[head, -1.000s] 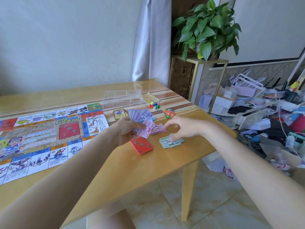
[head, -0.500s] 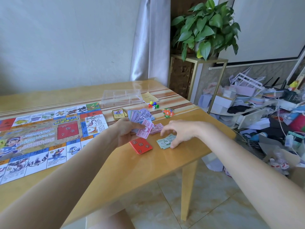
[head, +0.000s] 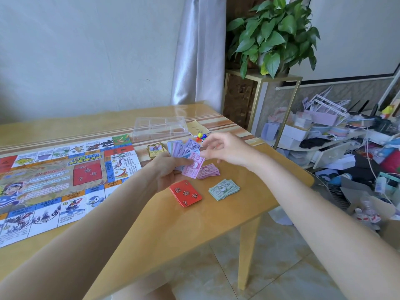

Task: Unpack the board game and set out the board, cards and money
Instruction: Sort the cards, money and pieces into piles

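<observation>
The colourful game board [head: 54,176] lies flat on the left of the wooden table [head: 151,230]. My left hand [head: 166,169] holds a fan of purple, blue and pink play money [head: 186,154]. My right hand [head: 225,150] hovers at the fan's right edge, fingertips touching the pink note on top. On the table lie a pink money pile [head: 208,171], a green money pile [head: 224,189], a red card deck [head: 185,193] and a yellow-edged card deck [head: 156,149].
A clear plastic compartment tray [head: 161,126] and a yellow leaflet [head: 195,127] sit at the back, with small coloured tokens [head: 200,137] beside them. The table's right edge is close. A potted plant [head: 272,35] and cluttered shelves [head: 337,135] stand to the right.
My right hand has lifted off the green money pile and moved up-left to the fan of notes in my left hand. The left hand has stayed put.
</observation>
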`<action>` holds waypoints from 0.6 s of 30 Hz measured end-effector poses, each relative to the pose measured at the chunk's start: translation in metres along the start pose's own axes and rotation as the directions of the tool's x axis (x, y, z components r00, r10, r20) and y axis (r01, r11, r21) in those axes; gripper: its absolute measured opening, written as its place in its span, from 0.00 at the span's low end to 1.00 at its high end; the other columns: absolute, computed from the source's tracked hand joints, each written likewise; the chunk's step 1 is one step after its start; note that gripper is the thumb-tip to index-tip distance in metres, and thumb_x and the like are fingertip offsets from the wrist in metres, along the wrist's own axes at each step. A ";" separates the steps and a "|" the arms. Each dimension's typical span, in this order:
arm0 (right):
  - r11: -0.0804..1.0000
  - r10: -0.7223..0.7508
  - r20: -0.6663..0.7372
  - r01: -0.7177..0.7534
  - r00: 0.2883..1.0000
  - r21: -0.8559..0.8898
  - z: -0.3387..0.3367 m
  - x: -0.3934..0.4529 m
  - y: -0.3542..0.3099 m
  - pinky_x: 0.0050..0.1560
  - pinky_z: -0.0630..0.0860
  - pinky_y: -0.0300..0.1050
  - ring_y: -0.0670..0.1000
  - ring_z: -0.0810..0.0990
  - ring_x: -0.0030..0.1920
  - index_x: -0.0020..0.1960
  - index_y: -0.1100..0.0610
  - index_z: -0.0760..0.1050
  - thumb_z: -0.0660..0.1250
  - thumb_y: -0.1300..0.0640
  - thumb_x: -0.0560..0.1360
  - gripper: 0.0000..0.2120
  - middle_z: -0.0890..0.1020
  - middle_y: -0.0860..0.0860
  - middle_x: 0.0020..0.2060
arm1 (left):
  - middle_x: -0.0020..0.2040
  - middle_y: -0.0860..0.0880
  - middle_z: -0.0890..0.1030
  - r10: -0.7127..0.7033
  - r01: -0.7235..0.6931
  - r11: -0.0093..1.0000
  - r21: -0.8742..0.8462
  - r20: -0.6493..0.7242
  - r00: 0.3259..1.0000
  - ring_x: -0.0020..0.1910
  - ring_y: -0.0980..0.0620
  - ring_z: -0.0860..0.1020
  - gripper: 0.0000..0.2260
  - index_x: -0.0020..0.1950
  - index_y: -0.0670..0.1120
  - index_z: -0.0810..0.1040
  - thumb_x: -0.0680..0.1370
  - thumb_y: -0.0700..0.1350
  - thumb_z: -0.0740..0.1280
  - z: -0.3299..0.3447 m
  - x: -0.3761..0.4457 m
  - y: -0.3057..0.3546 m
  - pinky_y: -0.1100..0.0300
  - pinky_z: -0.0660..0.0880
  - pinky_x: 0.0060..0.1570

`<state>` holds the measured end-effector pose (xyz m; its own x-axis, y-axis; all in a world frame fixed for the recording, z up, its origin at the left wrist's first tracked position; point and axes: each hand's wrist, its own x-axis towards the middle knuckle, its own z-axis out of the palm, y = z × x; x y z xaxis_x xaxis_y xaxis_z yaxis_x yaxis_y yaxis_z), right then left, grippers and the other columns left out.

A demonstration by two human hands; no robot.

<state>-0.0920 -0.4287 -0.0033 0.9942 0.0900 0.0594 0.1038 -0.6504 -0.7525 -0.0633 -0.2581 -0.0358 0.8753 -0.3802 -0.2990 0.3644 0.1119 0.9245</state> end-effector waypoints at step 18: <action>0.914 0.223 -0.235 -0.286 0.946 -0.286 0.034 0.018 0.036 0.40 0.73 0.41 0.51 0.78 0.41 0.51 0.57 0.77 0.69 0.64 0.72 0.09 0.76 0.52 0.45 | 0.46 0.39 0.80 -0.054 0.040 0.985 -0.167 -0.080 0.995 0.37 0.45 0.81 0.12 0.59 0.37 0.72 0.75 0.32 0.64 -0.021 0.013 0.000 0.56 0.81 0.31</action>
<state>-0.0715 -0.4242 -0.0515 0.9706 -0.2370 0.0426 -0.1815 -0.8361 -0.5177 -0.0451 -0.2439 -0.0442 0.8770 -0.3111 -0.3661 0.4468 0.2480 0.8596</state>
